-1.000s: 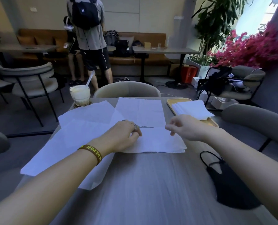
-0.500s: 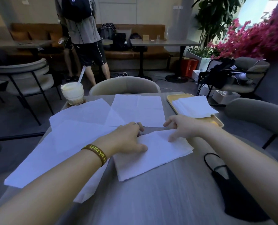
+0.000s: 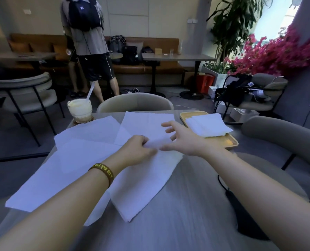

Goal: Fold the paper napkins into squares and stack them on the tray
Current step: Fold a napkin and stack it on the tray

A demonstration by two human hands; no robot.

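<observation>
**Desk:** What sits at the centre of the frame?

**Photographer:** A person's left hand (image 3: 139,151), a yellow-lettered wristband (image 3: 103,172) on the wrist, pinches the far edge of a folded napkin (image 3: 147,187). The napkin lies skewed on the grey table (image 3: 186,223), one corner pointing toward the camera.

**Desk:** And the other hand?

**Photographer:** The right hand (image 3: 184,140) hovers just beside the left, fingers spread wide and gripping nothing. Its thumb comes close to the pinched edge, but whether it touches the paper cannot be told.

**Desk:** Where is the finished work?

**Photographer:** A stack of folded napkins (image 3: 208,125) rests on a wooden tray (image 3: 230,143) at the table's far right, covering the tray's far half.

**Desk:** What else is on the table?

**Photographer:** One unfolded napkin (image 3: 147,122) lies flat beyond the hands and a second sheet (image 3: 92,129) lies to its left. A larger sheet (image 3: 60,169) is spread under the left forearm. A glass of creamy drink (image 3: 80,109) with a straw stands at the far left corner. A black face mask (image 3: 244,218) lies near the right edge, partly under the right forearm.

**Desk:** And behind?

**Photographer:** A beige chair (image 3: 136,102) faces the table. Farther back, a standing person (image 3: 91,42) wears a dark backpack, and pink flowers (image 3: 281,51) fill the right side.
</observation>
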